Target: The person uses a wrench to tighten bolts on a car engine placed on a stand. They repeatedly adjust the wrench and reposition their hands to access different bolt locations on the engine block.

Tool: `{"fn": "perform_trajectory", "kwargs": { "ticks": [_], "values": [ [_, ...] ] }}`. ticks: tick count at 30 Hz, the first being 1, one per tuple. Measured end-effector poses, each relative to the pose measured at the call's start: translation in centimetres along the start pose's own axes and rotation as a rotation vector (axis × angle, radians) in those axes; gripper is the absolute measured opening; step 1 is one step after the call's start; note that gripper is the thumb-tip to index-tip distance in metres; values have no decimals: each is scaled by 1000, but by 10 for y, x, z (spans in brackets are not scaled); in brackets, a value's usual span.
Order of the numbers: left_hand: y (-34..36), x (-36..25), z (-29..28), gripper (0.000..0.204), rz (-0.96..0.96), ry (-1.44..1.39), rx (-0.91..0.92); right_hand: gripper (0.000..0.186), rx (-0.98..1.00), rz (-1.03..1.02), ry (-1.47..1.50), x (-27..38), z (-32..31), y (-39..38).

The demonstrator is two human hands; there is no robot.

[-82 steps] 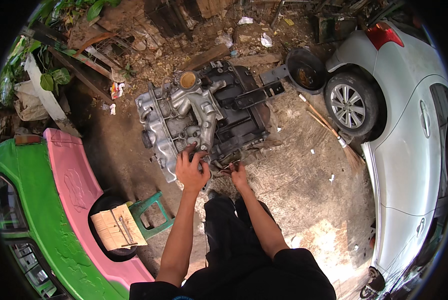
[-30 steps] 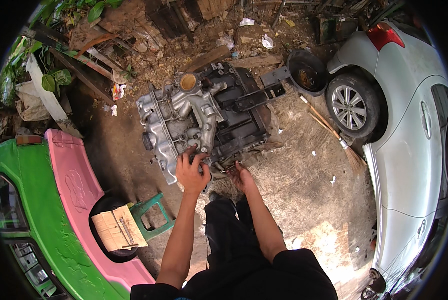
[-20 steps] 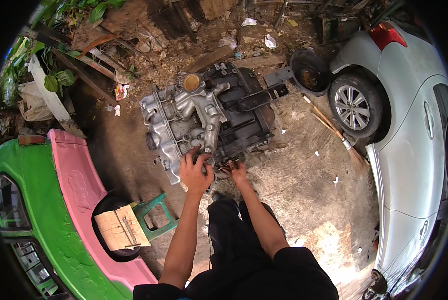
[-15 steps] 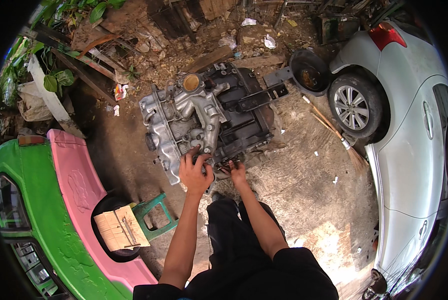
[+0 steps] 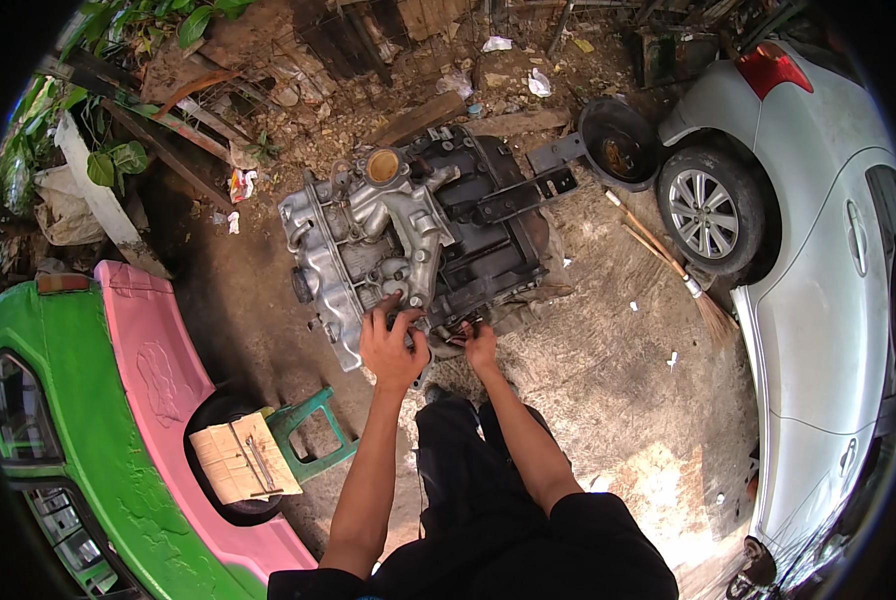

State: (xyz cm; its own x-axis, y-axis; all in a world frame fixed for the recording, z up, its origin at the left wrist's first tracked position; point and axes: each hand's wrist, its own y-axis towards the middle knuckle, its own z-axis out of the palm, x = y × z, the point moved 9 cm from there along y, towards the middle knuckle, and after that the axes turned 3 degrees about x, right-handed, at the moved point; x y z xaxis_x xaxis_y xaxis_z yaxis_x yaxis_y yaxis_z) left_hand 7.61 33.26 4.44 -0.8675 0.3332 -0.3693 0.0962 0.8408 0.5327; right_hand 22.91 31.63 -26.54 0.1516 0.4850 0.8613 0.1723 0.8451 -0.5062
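Observation:
A car engine (image 5: 368, 262) rests on the ground in front of me, with silver castings on its left half and a black underside (image 5: 478, 255) toward the right. My left hand (image 5: 395, 352) lies on the engine's near edge, fingers apart and curved over the silver metal. Just to its right, my right hand (image 5: 480, 345) is closed at the engine's near side. Its fingertips pinch something small and dark that I cannot make out. Part of the engine's near face is hidden behind both hands.
At left, a cardboard sheet (image 5: 230, 468) with a long metal tool (image 5: 256, 458) lies by a green stool (image 5: 313, 430) and a green-and-pink vehicle (image 5: 158, 380). A silver car (image 5: 808, 330), black basin (image 5: 620, 145) and broom (image 5: 703, 300) are at right.
My right hand has shifted slightly right and away from the engine, its fingers drawn closer together. My left hand stays almost where it was on the engine.

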Motion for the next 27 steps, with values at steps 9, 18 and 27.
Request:
{"fn": "perform_trajectory", "kwargs": {
  "ticks": [9,18,27],
  "values": [
    [1,-1,0,26,-6,-9,5,26,8,-35,-18,-6,-1,5],
    [-1,3,2,27,-42,-26,37,29,-7,-31,-391,28,-10,-5],
    [-1,2,1,26,-33,-18,27,26,155,310,349,-6,-1,3]
  ]
}}
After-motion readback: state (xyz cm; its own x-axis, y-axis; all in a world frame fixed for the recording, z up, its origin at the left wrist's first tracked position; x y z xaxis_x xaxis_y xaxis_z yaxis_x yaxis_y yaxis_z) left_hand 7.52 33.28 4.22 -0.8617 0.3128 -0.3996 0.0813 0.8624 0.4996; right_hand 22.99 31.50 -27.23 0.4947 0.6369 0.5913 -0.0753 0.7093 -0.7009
